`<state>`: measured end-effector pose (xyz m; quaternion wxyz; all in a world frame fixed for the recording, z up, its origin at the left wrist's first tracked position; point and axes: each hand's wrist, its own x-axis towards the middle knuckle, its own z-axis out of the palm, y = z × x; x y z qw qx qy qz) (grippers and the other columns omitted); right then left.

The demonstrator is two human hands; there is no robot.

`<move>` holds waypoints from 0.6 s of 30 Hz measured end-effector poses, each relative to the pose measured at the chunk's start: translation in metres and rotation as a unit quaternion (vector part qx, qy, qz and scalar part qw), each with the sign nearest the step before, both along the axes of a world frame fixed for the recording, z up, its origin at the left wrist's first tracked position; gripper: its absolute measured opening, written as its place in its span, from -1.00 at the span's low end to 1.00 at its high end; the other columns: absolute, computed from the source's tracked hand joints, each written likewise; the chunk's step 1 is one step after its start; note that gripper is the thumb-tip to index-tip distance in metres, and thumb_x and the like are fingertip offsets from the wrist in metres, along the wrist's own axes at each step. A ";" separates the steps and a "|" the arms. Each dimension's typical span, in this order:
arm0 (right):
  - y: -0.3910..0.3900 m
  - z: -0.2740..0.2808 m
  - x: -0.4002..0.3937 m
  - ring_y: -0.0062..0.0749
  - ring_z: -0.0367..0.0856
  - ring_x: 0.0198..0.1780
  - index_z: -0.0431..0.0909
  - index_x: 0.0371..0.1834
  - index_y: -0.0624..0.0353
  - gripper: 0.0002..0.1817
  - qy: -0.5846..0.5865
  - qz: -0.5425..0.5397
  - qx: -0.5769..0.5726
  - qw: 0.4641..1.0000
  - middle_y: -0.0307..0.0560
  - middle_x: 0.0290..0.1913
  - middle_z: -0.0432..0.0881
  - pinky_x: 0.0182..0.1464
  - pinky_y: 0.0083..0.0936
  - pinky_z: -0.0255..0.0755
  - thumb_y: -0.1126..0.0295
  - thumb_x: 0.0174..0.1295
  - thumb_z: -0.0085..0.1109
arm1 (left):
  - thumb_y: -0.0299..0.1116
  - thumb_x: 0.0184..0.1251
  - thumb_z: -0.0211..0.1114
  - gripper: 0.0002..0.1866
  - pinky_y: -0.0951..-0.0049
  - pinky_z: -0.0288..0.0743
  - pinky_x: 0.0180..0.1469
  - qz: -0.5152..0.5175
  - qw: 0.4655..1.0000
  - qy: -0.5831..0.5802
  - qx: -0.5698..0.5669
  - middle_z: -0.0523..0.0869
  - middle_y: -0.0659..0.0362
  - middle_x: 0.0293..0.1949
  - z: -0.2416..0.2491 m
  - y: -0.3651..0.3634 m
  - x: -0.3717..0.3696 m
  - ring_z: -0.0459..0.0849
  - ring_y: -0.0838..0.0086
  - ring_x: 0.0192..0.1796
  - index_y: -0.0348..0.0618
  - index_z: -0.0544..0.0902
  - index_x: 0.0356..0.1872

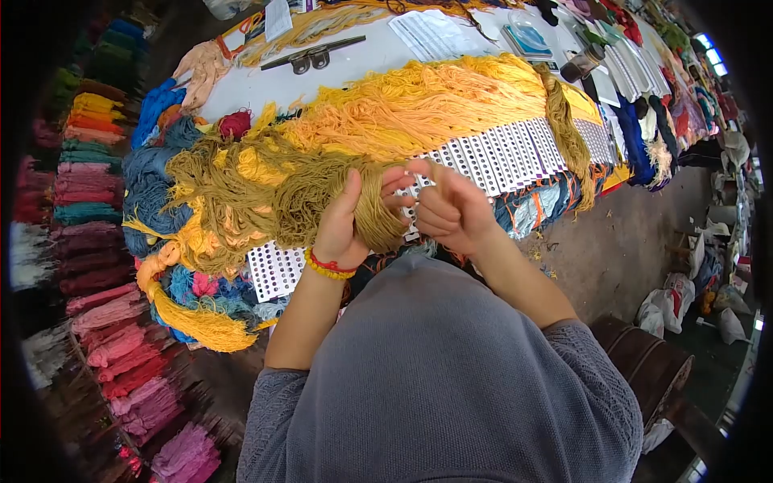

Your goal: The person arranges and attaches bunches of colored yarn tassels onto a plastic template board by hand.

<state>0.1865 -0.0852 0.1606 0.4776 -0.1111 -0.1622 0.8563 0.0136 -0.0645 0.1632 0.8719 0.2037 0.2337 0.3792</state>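
My left hand (345, 219), thumb up, has an olive-green skein of thread (375, 211) looped around its fingers. The rest of that olive thread (310, 193) lies loosely heaped behind the hand. Close to the left fingertips is my right hand (451, 208), its fingers curled in and its index finger pointing at the left hand. Whether a strand is pinched in it is too small to tell. White cards with rows of dark holes (499, 157) lie in a line beyond both hands. Orange-yellow thread (427, 101) covers the table behind them.
Another olive hank (561, 121) hangs over the table edge at the right. Blue thread (157, 189) is piled at the left. A metal clip (312, 56), a dark jar (581, 63) and papers (431, 34) sit farther back. Racks of coloured hanks (93, 189) stand at far left.
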 end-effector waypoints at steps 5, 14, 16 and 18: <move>0.002 -0.009 -0.024 -0.78 0.32 -0.63 0.52 -0.32 0.27 -0.86 -0.385 -0.103 0.049 0.916 -0.33 -0.53 0.49 -0.60 -0.77 0.19 0.42 0.14 0.11 | 0.01 0.38 -0.23 -0.39 0.42 0.30 0.13 -0.037 0.995 0.062 0.075 0.37 0.08 0.15 -0.011 0.000 0.000 0.38 0.46 0.14 -0.35 0.25 0.19; -0.001 0.000 -0.028 -0.80 0.32 -0.62 0.52 -0.40 0.21 -0.93 -0.411 -0.116 0.033 0.904 -0.38 -0.60 0.46 -0.60 -0.83 0.19 0.45 0.15 0.10 | 0.03 0.38 -0.31 -0.38 0.40 0.33 0.13 -0.039 0.994 0.077 0.062 0.36 0.08 0.16 -0.002 -0.001 -0.001 0.38 0.41 0.16 -0.33 0.20 0.21; 0.000 0.001 -0.028 -0.80 0.32 -0.62 0.52 -0.40 0.21 -0.94 -0.404 -0.129 0.037 0.905 -0.37 -0.58 0.48 -0.60 -0.82 0.20 0.46 0.14 0.10 | 0.02 0.38 -0.25 -0.41 0.43 0.43 0.02 -0.024 0.997 0.052 0.042 0.47 0.12 0.02 0.000 0.000 -0.002 0.50 0.49 -0.01 -0.28 0.22 0.21; 0.000 0.001 -0.028 -0.80 0.32 -0.62 0.52 -0.40 0.21 -0.94 -0.398 -0.143 0.041 0.905 -0.35 -0.56 0.49 -0.60 -0.81 0.21 0.46 0.14 0.10 | 0.02 0.38 -0.26 -0.41 0.42 0.43 0.03 -0.024 0.998 0.051 0.041 0.47 0.12 0.02 0.000 0.001 -0.003 0.50 0.48 -0.01 -0.28 0.23 0.21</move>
